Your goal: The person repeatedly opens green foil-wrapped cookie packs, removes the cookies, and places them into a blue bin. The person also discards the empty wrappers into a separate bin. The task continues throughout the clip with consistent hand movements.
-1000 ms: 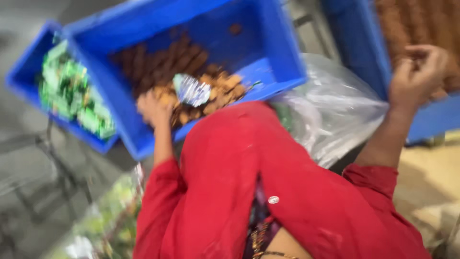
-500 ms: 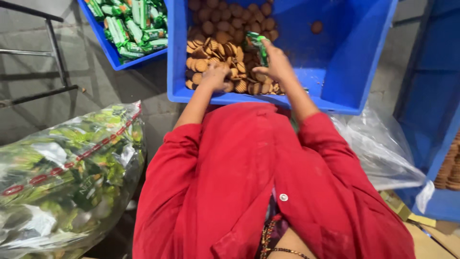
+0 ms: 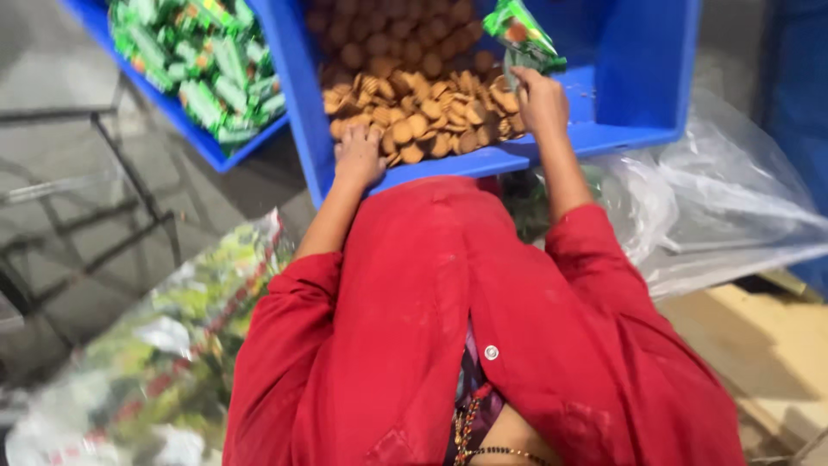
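A blue crate in front of me holds many round brown biscuits, piled loosely near its front wall. My left hand lies on the crate's front rim, fingers spread onto the nearest biscuits. My right hand is inside the crate at the right end of the pile. It grips a green wrapper packet that sticks up above the fingers. Red sleeves cover both my arms to above the elbow.
A second blue crate at the upper left is full of green wrapped packets. A clear plastic bag of packed goods lies at the lower left, and an empty-looking clear bag on the right. A dark metal frame stands on the grey floor.
My right hand has moved right with the green packet held higher. My left hand has slid back to the crate's front rim. The view has tilted.
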